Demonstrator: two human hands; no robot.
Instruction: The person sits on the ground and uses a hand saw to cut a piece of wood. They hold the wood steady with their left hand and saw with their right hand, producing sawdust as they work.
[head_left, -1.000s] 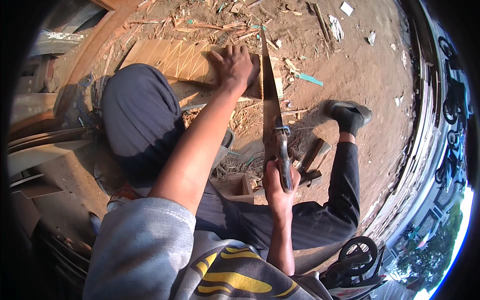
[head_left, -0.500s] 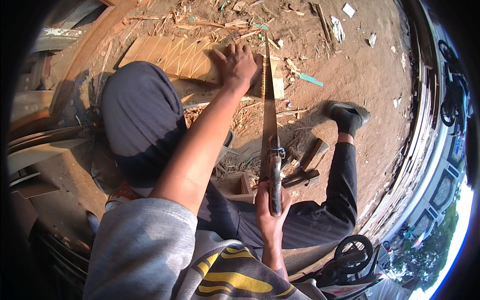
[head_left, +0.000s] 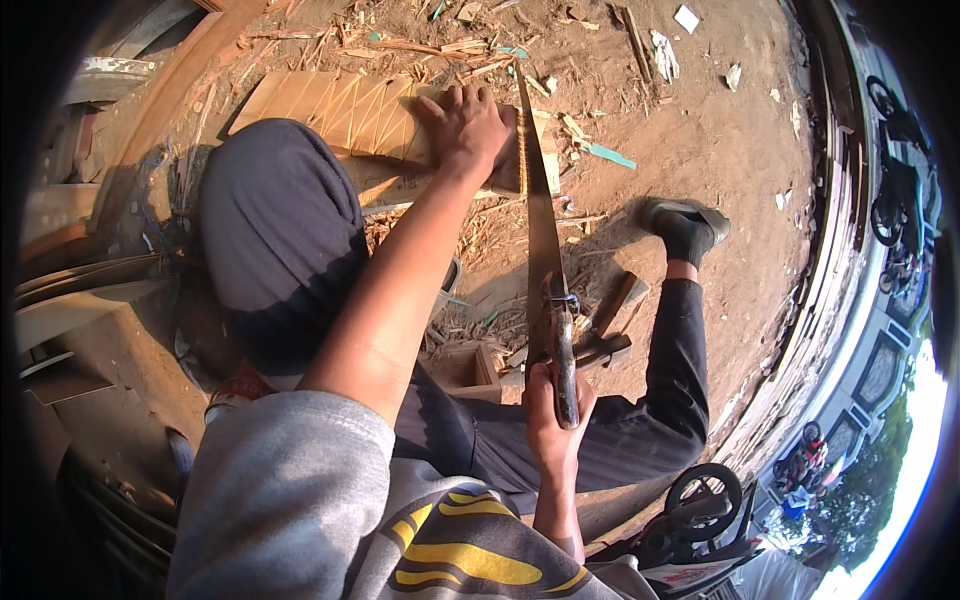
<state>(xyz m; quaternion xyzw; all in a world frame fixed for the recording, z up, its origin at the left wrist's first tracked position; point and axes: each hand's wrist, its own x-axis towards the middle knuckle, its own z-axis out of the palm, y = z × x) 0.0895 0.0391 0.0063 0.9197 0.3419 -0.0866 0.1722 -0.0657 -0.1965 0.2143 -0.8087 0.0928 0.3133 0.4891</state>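
My right grip (head_left: 552,425) is closed around the handle of the saw (head_left: 542,225), which runs away from me with its tip pointing to the far side. Compared with a second ago, I have the handle drawn nearer my body; over the last half second it has swung slightly to the right while the tip has shifted left. I take this as part of a back-and-forth stroke, with the blade's line being adjusted a little.

My left grip (head_left: 468,130) stays palm down on the board (head_left: 350,110), thumb spread, close to its right end; I cannot tell whether the fingers hook over the far edge. The board keeps almost the same place, so I judge that this hand is steadying it well. It lies low over the ground, left of the blade, crossed by zigzag lines. A rough, pale edge shows right beside the blade, but I cannot tell how deep the teeth sit.

Just right of the blade is a pale piece of wood (head_left: 547,172). Nearer me stands a small wooden box (head_left: 488,372), and farther right a turquoise strip (head_left: 610,156) lies on the littered ground (head_left: 720,150).
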